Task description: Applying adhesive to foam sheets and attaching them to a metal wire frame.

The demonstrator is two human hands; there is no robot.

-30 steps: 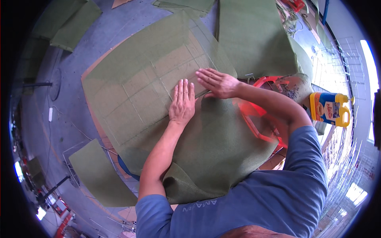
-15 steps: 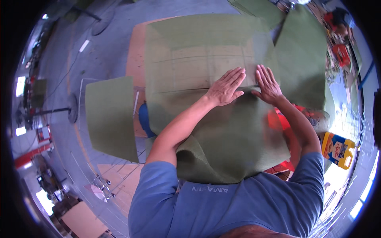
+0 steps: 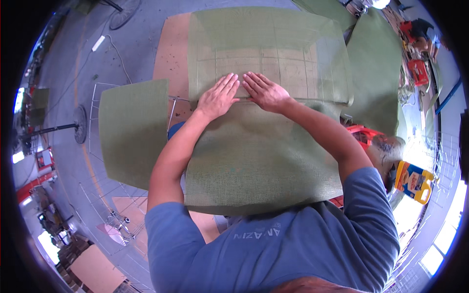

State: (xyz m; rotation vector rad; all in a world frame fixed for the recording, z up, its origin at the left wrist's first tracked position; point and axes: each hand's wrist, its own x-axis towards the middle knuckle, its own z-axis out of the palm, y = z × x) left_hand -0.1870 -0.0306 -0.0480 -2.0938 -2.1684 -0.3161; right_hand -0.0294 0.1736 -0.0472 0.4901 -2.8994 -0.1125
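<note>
A large sheet of green mesh cloth point(image 3: 264, 156) drapes over a wire frame point(image 3: 262, 61), whose thin rods show through its far half. The cloth's near part hangs toward my body. My left hand point(image 3: 219, 97) lies flat on the cloth beside a cross rod, fingers together and stretched out. Close to its right, my right hand point(image 3: 265, 92) also rests flat, its fingertips angled toward the left hand's. Neither hand grasps anything.
Another green piece point(image 3: 134, 129) lies on a frame at left; a green sheet point(image 3: 376, 73) spreads at right. Beyond are a red plastic stool point(image 3: 364, 133), a yellow-and-blue jug point(image 3: 414, 182) and a co-worker point(image 3: 425, 36). A floor fan point(image 3: 80, 124) stands far left.
Both flat hands have slid left along the cloth, and the right hand has turned to point leftward. The cloth's near part, folded and bulging before, now lies smoother.
</note>
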